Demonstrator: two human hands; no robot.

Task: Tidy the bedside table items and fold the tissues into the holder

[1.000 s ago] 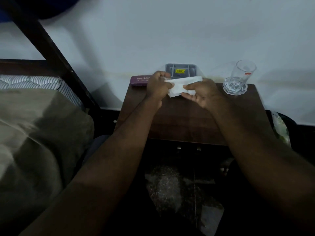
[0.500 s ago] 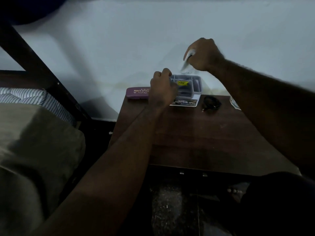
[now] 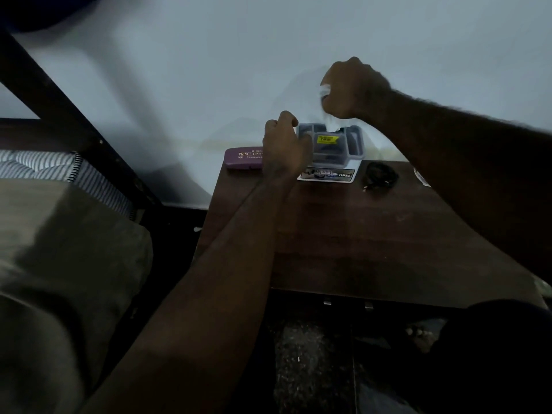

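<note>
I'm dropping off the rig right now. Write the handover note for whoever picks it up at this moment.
Left hand: grips the grey holder at its left edge, at the back of the bedside table.
Right hand: grips a tissue just above the holder; its lower end seems to reach the opening.
Done: tissue brought to the holder.
Left: push it in, then tidy the purple case and black cable beside the holder.

Left hand (image 3: 285, 143) and right hand (image 3: 354, 88) making two, one tissue (image 3: 330, 122), one holder (image 3: 337, 147), one purple case (image 3: 242, 158), one card (image 3: 328, 175), one cable (image 3: 380, 174), one table (image 3: 373, 234).
</note>
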